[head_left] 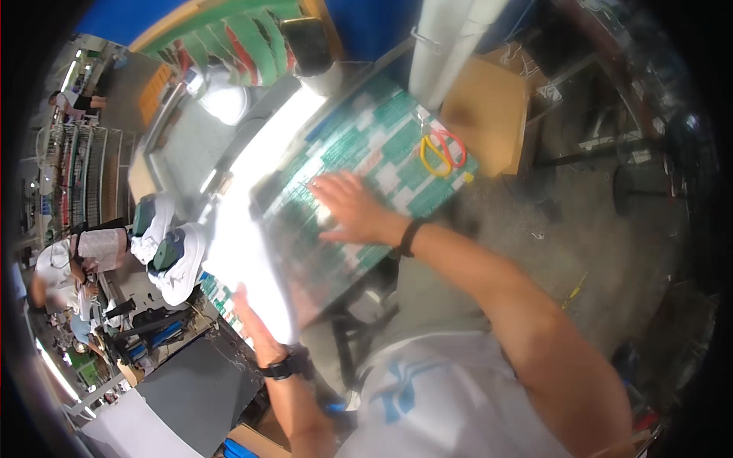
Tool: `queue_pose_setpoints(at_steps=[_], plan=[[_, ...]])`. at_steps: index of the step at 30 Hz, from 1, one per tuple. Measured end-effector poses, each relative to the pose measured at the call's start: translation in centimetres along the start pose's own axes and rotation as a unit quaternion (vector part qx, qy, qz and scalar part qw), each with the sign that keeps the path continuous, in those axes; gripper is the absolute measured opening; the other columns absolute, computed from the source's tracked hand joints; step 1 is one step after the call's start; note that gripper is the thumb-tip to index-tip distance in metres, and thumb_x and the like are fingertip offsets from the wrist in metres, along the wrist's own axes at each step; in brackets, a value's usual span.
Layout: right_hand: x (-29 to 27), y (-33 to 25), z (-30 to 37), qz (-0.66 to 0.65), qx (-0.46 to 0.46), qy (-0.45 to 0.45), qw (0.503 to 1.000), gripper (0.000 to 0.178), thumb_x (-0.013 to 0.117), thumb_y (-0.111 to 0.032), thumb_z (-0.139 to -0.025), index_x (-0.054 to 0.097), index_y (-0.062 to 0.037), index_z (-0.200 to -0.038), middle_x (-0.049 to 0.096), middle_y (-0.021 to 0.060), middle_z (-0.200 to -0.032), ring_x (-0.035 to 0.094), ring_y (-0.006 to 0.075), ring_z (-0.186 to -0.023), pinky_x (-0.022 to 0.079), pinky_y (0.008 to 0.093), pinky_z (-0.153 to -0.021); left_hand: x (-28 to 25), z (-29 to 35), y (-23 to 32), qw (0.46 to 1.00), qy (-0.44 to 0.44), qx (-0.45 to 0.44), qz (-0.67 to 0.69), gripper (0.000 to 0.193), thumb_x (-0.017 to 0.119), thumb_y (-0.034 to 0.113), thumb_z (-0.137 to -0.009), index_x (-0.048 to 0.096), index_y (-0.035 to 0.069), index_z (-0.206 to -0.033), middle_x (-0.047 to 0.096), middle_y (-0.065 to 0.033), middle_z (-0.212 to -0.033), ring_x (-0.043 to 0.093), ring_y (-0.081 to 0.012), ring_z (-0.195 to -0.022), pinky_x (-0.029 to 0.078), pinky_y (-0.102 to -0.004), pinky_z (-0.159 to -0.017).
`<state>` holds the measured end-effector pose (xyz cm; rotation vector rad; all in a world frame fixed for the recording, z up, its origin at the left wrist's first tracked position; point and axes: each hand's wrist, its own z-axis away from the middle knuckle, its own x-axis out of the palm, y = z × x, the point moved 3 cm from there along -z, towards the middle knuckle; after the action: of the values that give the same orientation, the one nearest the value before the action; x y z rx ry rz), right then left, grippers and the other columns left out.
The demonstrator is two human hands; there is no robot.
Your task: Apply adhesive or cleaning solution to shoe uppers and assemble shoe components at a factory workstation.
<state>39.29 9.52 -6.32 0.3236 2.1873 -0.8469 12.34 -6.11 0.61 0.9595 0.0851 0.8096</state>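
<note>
A long white shoe [248,256], washed out by glare, stands tilted at the left edge of the patterned table. My left hand [258,330] is closed on its near side, the thumb against the white surface and the other fingers mostly hidden. To the right, my right hand [353,208] hovers over or rests on the table, slightly blurred, with its fingers bent forward. A small pale lump [326,215] shows between its thumb and fingers; its kind cannot be made out. The green, white and red tabletop [382,164] lies beneath this hand.
Scissors with yellow and red handles [443,151] lie at the table's far right corner. White and green shoes [177,263] stand at the left. A bright lamp [275,141] crosses the far edge, near a phone [307,47]. A cardboard box [485,114] and white pipes [450,49] are beyond.
</note>
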Motion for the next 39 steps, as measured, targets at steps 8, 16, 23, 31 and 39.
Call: queue_pose_setpoints(at_steps=[8, 16, 23, 31, 39], plan=[[-9.2, 10.2, 11.6, 0.242, 0.249, 0.083, 0.934, 0.061, 0.086, -0.032, -0.091, 0.067, -0.0057, -0.143, 0.066, 0.0158, -0.138, 0.061, 0.0394, -0.13, 0.048, 0.0556, -0.112, -5.5, 6.2, -4.0, 0.955, 0.061, 0.192, -0.22, 0.082, 0.077, 0.03, -0.1, 0.044, -0.004, -0.166, 0.059, -0.0223, -0.157, 0.058, -0.0349, -0.145, 0.046, -0.0456, -0.123], [-8.2, 9.5, 11.5, 0.268, 0.231, 0.076, 0.932, 0.066, 0.092, -0.033, -0.088, 0.066, -0.0061, -0.142, 0.066, 0.0188, -0.138, 0.062, 0.0439, -0.126, 0.053, 0.054, -0.111, -8.5, -1.8, -9.3, 0.839, 0.141, 0.339, -0.4, 0.11, 0.094, 0.027, -0.084, 0.035, -0.008, -0.17, 0.051, -0.0314, -0.165, 0.049, -0.0427, -0.156, 0.038, -0.0465, -0.131], [-9.4, 10.8, 13.8, 0.216, 0.265, 0.016, 0.94, 0.03, 0.087, -0.026, -0.09, 0.075, -0.0073, -0.11, 0.068, 0.0182, -0.134, 0.07, 0.0426, -0.113, 0.061, 0.0525, -0.096, -6.4, -0.5, -9.3, 0.796, 0.207, 0.383, -0.42, 0.086, 0.092, 0.031, -0.089, 0.053, -0.004, -0.157, 0.066, -0.0244, -0.147, 0.064, -0.0384, -0.138, 0.048, -0.0473, -0.118], [-17.1, 13.1, 15.3, -0.21, 0.477, 0.242, 0.818, 0.024, 0.058, -0.026, -0.11, 0.069, -0.0064, -0.102, 0.078, 0.012, -0.107, 0.079, 0.0229, -0.08, 0.059, 0.0346, -0.067, -4.1, 0.8, -8.2, 0.817, 0.199, 0.393, -0.373, 0.071, 0.079, 0.04, -0.103, 0.057, -0.004, -0.154, 0.069, -0.0276, -0.141, 0.066, -0.0432, -0.134, 0.05, -0.0492, -0.114], [-32.3, 4.5, 5.4, -0.43, 0.395, 0.382, 0.716, 0.03, 0.049, -0.032, -0.12, 0.06, -0.0117, -0.102, 0.081, 0.0139, -0.104, 0.08, 0.021, -0.084, 0.062, 0.0307, -0.069, -3.9, 2.0, -7.8, 0.818, 0.214, 0.37, -0.384, 0.072, 0.078, 0.043, -0.103, 0.057, -0.002, -0.155, 0.069, -0.0286, -0.143, 0.066, -0.0466, -0.133, 0.05, -0.0522, -0.112]])
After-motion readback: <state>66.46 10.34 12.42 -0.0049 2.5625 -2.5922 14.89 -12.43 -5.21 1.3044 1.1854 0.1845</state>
